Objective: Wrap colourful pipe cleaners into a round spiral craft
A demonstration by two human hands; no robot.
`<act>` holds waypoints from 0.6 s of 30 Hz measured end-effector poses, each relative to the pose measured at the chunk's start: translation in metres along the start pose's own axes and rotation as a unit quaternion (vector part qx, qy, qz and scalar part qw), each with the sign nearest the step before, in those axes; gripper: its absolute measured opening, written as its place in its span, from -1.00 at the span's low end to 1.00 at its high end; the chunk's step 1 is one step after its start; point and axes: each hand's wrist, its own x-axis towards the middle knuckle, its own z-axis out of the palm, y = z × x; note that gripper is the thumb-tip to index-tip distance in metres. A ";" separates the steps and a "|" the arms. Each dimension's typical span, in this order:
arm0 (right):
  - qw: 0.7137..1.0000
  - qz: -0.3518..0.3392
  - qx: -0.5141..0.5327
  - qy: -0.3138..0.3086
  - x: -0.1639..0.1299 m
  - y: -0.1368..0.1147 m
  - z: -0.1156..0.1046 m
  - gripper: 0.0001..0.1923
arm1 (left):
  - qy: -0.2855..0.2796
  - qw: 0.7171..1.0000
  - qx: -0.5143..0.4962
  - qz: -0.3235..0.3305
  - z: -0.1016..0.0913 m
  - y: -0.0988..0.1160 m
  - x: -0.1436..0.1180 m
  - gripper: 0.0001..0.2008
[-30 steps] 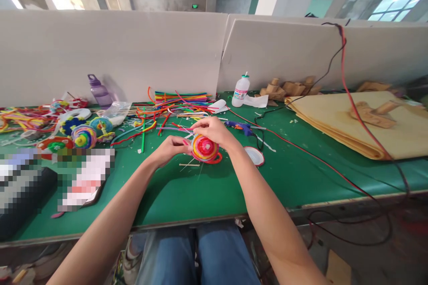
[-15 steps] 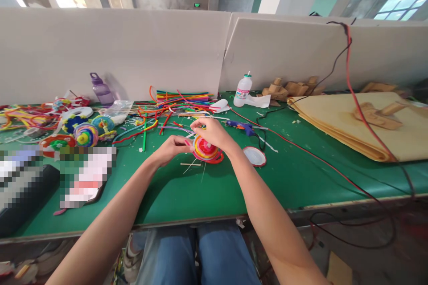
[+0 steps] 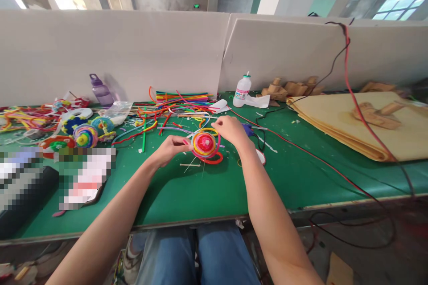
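Left hand (image 3: 172, 147) fingers pinch the coil (image 3: 204, 144) edge; right hand (image 3: 232, 130) fingers pinch its loose end above.

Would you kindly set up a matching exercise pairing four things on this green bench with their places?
Things:
1. coiled disc
2. purple bottle
3. white glue bottle
4. tan sheets

Places:
A. far right of the bench
B. between the two hands
C. back left, by the partition
D. back centre, beside crumpled paper

Pairs: 1-B, 2-C, 3-D, 4-A
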 end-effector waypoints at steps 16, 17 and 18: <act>0.859 0.083 0.501 -0.063 0.008 -0.009 0.017 -0.42 | -0.005 1.000 0.016 0.005 0.001 0.002 -0.002 -0.75; 0.850 0.086 0.514 -0.068 0.008 -0.009 0.018 -0.42 | -0.003 1.000 0.017 0.004 0.001 0.002 -0.002 -0.75; 0.845 0.088 0.523 -0.074 0.009 -0.009 0.019 -0.48 | -0.003 1.000 0.018 0.004 0.001 0.002 -0.002 -0.75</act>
